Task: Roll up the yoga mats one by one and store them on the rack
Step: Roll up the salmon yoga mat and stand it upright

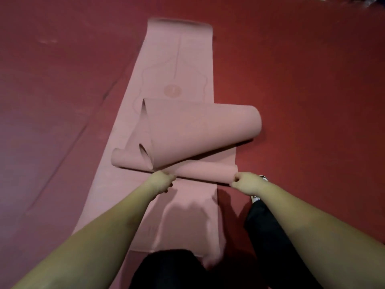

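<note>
1. Lying flat on the red floor [312, 80], the pink yoga mat [177, 65] runs lengthwise from near to far.
2. A loose, skewed roll [198, 132] crosses it, left to right.
3. The left hand [163, 180] and right hand [244, 182] grip a tighter near roll [206, 171], one at each end, fingers curled.

Pink yoga mat [177, 65]: far end smeared with blur, near end hidden under dark trouser legs [166, 268]. Printed lines too faint to read. Left hand [161, 181] and right hand [246, 182]: fingertips tucked out of sight against the roll. Shoe [263, 177]: mostly covered by the right wrist. Dark clutter [373, 3], top right corner: cropped, unidentifiable.
</note>
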Available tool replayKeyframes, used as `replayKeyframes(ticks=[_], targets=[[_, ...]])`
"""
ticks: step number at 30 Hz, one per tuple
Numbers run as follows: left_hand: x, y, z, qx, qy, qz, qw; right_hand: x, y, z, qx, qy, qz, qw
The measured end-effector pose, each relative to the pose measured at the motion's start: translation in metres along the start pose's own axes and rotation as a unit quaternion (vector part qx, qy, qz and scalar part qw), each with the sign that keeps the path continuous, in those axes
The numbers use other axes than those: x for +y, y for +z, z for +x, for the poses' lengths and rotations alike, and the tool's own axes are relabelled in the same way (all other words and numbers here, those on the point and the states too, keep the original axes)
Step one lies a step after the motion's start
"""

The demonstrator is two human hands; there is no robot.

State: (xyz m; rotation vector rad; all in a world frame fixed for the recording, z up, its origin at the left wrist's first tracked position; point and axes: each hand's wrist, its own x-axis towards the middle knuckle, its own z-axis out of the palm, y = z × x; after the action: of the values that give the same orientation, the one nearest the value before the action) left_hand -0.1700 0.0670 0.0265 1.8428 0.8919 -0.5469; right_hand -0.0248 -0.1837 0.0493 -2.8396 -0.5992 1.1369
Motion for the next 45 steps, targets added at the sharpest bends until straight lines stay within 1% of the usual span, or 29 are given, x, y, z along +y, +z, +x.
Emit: replayKeyframes(ticks=[3, 5, 7, 9, 11, 13, 15, 17, 19, 21, 22, 23, 26, 28, 29, 30, 31, 32, 33, 34, 35, 36, 37, 38, 39, 40, 42, 44, 45], targets=[[-0.017, 0.015, 0.047, -0.005, -0.003, 0.083, 0.997, -0.004, 0.026, 0.053, -0.021, -0.012, -0.034, 0.999], [-0.020, 0.025, 0.073, -0.009, 0.010, 0.139, 0.990, -0.009, 0.042, 0.084, -0.030, -0.021, -0.037, 0.999], [-0.023, 0.033, 0.100, -0.014, 0.019, 0.171, 0.985, -0.015, 0.056, 0.116, -0.034, -0.026, -0.033, 0.999], [-0.025, 0.041, 0.126, -0.016, 0.039, 0.193, 0.980, -0.021, 0.067, 0.145, -0.017, -0.030, -0.029, 0.999], [-0.026, 0.047, 0.148, -0.011, 0.062, 0.219, 0.974, -0.024, 0.075, 0.174, 0.020, -0.037, -0.034, 0.999], [-0.031, 0.054, 0.168, 0.006, 0.086, 0.229, 0.970, -0.028, 0.079, 0.201, 0.063, -0.044, -0.040, 0.996], [-0.039, 0.060, 0.181, 0.024, 0.099, 0.243, 0.965, -0.030, 0.081, 0.223, 0.076, -0.043, -0.042, 0.995], [-0.050, 0.064, 0.192, 0.035, 0.085, 0.252, 0.963, -0.030, 0.084, 0.239, 0.042, -0.036, -0.045, 0.997], [-0.060, 0.065, 0.201, 0.043, 0.082, 0.241, 0.966, -0.027, 0.090, 0.244, 0.004, -0.037, -0.079, 0.996], [-0.059, 0.062, 0.205, 0.060, 0.092, 0.218, 0.970, -0.023, 0.099, 0.243, -0.032, -0.036, -0.127, 0.991], [-0.059, 0.060, 0.207, 0.071, 0.095, 0.216, 0.969, -0.021, 0.106, 0.239, -0.054, -0.031, -0.139, 0.988], [-0.057, 0.059, 0.205, 0.081, 0.104, 0.223, 0.966, -0.019, 0.113, 0.235, -0.059, -0.032, -0.138, 0.988], [-0.058, 0.055, 0.194, 0.100, 0.146, 0.255, 0.951, -0.014, 0.123, 0.214, 0.003, -0.073, -0.095, 0.993], [-0.052, 0.046, 0.187, 0.121, 0.158, 0.305, 0.932, -0.013, 0.117, 0.196, 0.047, -0.105, -0.112, 0.987], [-0.045, 0.037, 0.189, 0.142, 0.147, 0.321, 0.925, -0.013, 0.109, 0.189, 0.070, -0.117, -0.136, 0.981], [-0.029, 0.025, 0.187, 0.179, 0.128, 0.305, 0.927, -0.013, 0.093, 0.179, 0.096, -0.124, -0.159, 0.975], [-0.007, 0.008, 0.184, 0.236, 0.106, 0.258, 0.931, -0.012, 0.076, 0.168, 0.126, -0.128, -0.168, 0.969], [0.018, -0.013, 0.181, 0.294, 0.089, 0.182, 0.934, -0.011, 0.055, 0.158, 0.160, -0.136, -0.164, 0.964], [0.044, -0.034, 0.174, 0.333, 0.079, 0.119, 0.932, -0.008, 0.036, 0.148, 0.201, -0.150, -0.153, 0.956], [0.068, -0.052, 0.160, 0.334, 0.081, 0.088, 0.935, -0.003, 0.012, 0.132, 0.235, -0.164, -0.148, 0.946], [0.084, -0.063, 0.146, 0.292, 0.095, 0.096, 0.947, 0.004, -0.003, 0.119, 0.253, -0.176, -0.153, 0.939], [0.096, -0.062, 0.131, 0.228, 0.115, 0.129, 0.958, 0.013, -0.015, 0.104, 0.261, -0.184, -0.167, 0.933], [0.111, -0.057, 0.106, 0.142, 0.135, 0.174, 0.965, 0.024, -0.031, 0.082, 0.270, -0.189, -0.188, 0.925], [0.110, -0.049, 0.099, 0.062, 0.146, 0.235, 0.959, 0.032, -0.033, 0.079, 0.277, -0.196, -0.200, 0.919], [0.109, -0.041, 0.079, 0.025, 0.169, 0.299, 0.939, 0.038, -0.044, 0.060, 0.285, -0.203, -0.206, 0.914], [0.106, -0.035, 0.060, 0.017, 0.188, 0.361, 0.913, 0.043, -0.052, 0.040, 0.297, -0.214, -0.204, 0.908], [0.102, -0.030, 0.034, 0.031, 0.200, 0.425, 0.882, 0.050, -0.060, 0.013, 0.327, -0.226, -0.178, 0.900], [0.103, -0.031, 0.008, 0.049, 0.192, 0.426, 0.883, 0.051, -0.064, -0.014, 0.334, -0.221, -0.156, 0.903], [0.104, -0.028, -0.007, 0.056, 0.194, 0.420, 0.885, 0.052, -0.062, -0.029, 0.322, -0.212, -0.151, 0.910]])
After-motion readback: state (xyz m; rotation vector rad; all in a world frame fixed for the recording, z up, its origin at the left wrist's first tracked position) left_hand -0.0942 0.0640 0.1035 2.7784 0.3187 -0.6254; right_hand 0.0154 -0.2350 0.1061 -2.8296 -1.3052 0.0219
